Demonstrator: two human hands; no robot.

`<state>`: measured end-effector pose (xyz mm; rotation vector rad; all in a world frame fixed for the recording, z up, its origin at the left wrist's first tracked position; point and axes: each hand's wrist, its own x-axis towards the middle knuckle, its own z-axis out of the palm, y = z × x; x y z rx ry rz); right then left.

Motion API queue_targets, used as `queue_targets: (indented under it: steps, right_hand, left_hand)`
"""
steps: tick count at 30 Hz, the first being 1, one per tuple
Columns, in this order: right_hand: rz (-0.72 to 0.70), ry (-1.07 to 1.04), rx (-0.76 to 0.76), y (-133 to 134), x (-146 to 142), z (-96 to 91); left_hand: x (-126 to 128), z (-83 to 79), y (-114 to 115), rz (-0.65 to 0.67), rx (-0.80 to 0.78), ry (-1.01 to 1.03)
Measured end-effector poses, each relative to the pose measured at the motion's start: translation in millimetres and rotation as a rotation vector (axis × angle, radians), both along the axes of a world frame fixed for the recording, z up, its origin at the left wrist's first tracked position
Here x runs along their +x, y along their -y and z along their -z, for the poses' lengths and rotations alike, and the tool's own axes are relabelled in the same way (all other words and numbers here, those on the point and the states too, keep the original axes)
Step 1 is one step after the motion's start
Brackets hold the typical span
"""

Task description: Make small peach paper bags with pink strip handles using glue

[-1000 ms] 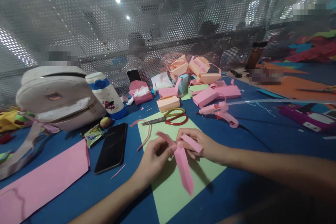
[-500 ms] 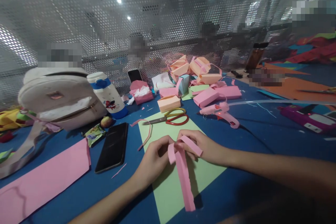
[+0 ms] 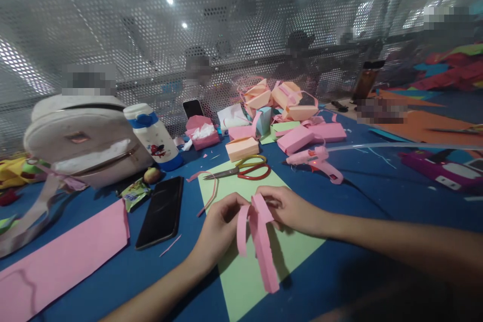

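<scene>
1. My left hand (image 3: 223, 221) is bent around the upper end of a pink paper strip (image 3: 263, 249) and grasps it; the tips of my fingers are partly hidden behind the paper.
2. My right hand (image 3: 296, 212) grasps the same paper from the other side, also near its upper end. Which finger presses where, I cannot tell.
3. The pink paper strip is above the middle of a green sheet (image 3: 238, 287). Two shorter pieces curve out at its top, and its long folded part points down to the sheet's near right edge. I cannot tell if its low end touches something.
4. Across the far edge of the green sheet lie the scissors (image 3: 253, 175), with one yellow and one red handle.
5. A thin pink scrap (image 3: 213, 195) curls over the sheet's left edge, and further left on the blue table (image 3: 388, 201) lies a black phone (image 3: 160, 214).
6. Beyond the sheet's far edge stands a small peach box (image 3: 242, 150); to its right lies a pink glue gun (image 3: 317, 160).
7. Toward the table's far edge, many folded paper pieces (image 3: 287, 94) make a pile.
</scene>
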<state>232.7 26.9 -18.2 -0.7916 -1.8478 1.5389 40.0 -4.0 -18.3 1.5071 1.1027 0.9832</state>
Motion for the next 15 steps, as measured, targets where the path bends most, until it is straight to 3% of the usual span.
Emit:
queue_targets:
  steps: [6,15]
  right_hand:
    - [0.012,-0.074,-0.03,-1.1,-1.4,-1.2]
    - [-0.006,-0.171,-0.279,-0.4,-4.1,-0.5]
  left_hand:
    - [-1.5,-0.2,-0.7,0.071,0.043,-0.154]
    - [-2.0,-0.8,-1.5,0.058,0.007,-0.028]
